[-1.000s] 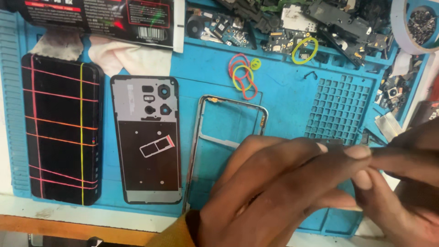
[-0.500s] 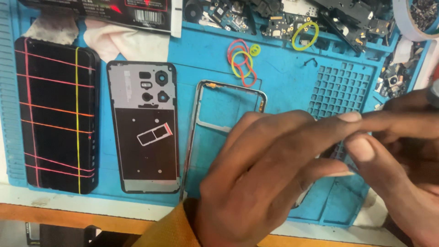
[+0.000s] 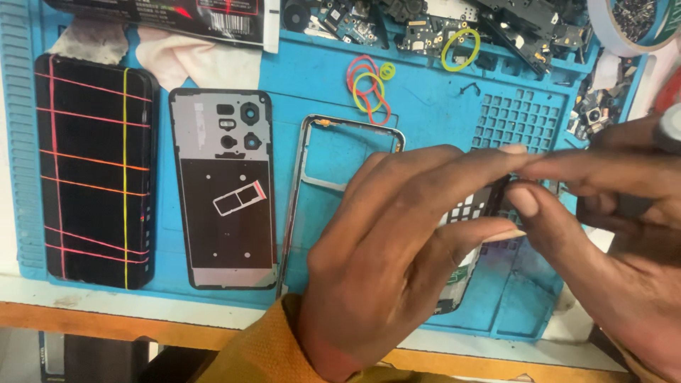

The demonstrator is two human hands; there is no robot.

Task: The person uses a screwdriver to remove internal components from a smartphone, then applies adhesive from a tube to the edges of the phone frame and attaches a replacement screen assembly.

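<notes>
My left hand [image 3: 397, 255], in an orange sleeve, reaches over the blue work mat [image 3: 433, 106]. Its fingertips pinch the top of a black phone part with a white grid pattern [image 3: 464, 211]. My right hand [image 3: 603, 220] comes in from the right, with thumb and forefinger closed on the same part's upper edge. A grey object at that hand's top is cut off by the frame. Under my left hand lies a bare metal phone frame [image 3: 306, 163], partly hidden.
On the mat are a black phone screen bound with rubber bands [image 3: 96, 170], a grey-black back cover [image 3: 223, 188] with a SIM tray [image 3: 241, 201] on it, and loose rubber bands [image 3: 369, 85]. Small phone parts [image 3: 425, 28] and a tape roll [image 3: 624, 32] line the back edge. The table edge [image 3: 142, 323] is near.
Both hands have moved a little farther back over the mat, with their fingertips meeting. The black gridded part now shows between them. The view has shifted slightly.
</notes>
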